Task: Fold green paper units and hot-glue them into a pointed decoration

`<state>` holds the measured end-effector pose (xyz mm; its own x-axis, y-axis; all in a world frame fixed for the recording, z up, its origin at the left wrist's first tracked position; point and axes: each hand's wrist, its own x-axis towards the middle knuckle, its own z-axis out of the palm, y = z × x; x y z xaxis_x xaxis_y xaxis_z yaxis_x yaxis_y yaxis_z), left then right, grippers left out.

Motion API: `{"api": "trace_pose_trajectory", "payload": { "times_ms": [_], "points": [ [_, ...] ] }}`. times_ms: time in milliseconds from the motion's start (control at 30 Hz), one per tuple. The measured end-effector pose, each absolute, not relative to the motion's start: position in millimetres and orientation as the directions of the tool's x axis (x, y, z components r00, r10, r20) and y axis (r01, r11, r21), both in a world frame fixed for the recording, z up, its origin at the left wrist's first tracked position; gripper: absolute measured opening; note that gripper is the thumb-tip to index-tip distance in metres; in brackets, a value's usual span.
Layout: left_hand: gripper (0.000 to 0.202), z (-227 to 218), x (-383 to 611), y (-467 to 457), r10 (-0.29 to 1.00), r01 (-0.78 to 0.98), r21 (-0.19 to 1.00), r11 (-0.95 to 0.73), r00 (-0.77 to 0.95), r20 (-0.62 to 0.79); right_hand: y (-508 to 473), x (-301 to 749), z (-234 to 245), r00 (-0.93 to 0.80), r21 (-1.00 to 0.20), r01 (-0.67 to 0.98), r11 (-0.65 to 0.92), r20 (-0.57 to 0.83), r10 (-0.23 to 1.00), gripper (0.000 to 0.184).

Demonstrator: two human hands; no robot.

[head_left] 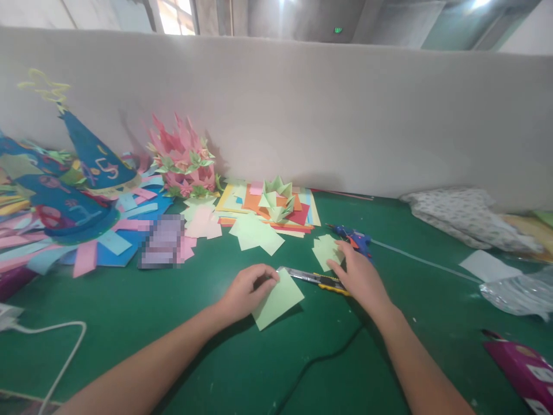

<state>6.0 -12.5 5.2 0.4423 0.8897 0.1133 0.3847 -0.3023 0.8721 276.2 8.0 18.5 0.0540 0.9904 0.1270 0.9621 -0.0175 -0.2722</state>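
My left hand (254, 288) pinches a square of light green paper (280, 301) at its upper edge, just above the table. Farther right, my right hand (352, 268) rests its thumb and fingers on a small stack of green paper pieces (325, 252); the fingers are parted around its right edge. A yellow and black utility knife (330, 282) lies between the hands, its blade pointing left. Behind my right hand lies a blue glue gun (352, 235). More green sheets (257, 233) are spread beyond my left hand.
A folded green paper ring (277, 200) sits on coloured sheets (224, 202) by the white partition (345, 115). Pink paper crown (185, 164) and blue cone hats (97, 153) stand left. A purple power strip (525, 369) and plastic bag (522, 291) lie right; a white cable (80, 334) crosses front left.
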Motion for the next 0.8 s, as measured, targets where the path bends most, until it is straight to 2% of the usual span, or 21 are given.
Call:
{"api": "trace_pose_trajectory", "payload": {
  "times_ms": [133, 267, 367, 467, 567, 667, 800],
  "points": [
    [0.015, 4, 5, -12, 0.876, 0.379, 0.867, -0.324, 0.466, 0.124, 10, 268, 15, -0.008, -0.377, 0.924, 0.057, 0.131, 0.991, 0.048],
    [0.014, 4, 5, -11, 0.877, 0.359, 0.872, -0.332, 0.459, 0.145, 6, 273, 18, -0.003, -0.467, 0.879, 0.094, 0.192, 0.981, 0.041],
    [0.014, 4, 4, -9, 0.884, 0.335, 0.882, -0.332, 0.437, 0.167, -5, 285, 25, -0.130, -0.524, 0.838, 0.154, 0.083, 0.988, 0.039],
    [0.013, 1, 2, -8, 0.902, 0.323, 0.891, -0.319, 0.392, 0.181, -15, 294, 31, -0.306, -0.531, 0.818, 0.221, -0.075, 0.949, 0.045],
    [0.013, 1, 1, -7, 0.922, 0.305, 0.901, -0.307, 0.330, 0.202, -19, 295, 35, -0.363, -0.526, 0.814, 0.248, -0.126, 0.923, 0.031],
    [0.011, 2, 1, -6, 0.943, 0.252, 0.922, -0.292, 0.237, 0.234, -18, 295, 39, -0.366, -0.538, 0.806, 0.246, -0.127, 0.922, 0.020],
    [0.009, 2, -1, -1, 0.980, 0.130, 0.971, -0.199, 0.044, 0.195, -24, 313, 44, -0.272, -0.520, 0.823, 0.228, -0.009, 0.962, 0.028]
  ]
}}
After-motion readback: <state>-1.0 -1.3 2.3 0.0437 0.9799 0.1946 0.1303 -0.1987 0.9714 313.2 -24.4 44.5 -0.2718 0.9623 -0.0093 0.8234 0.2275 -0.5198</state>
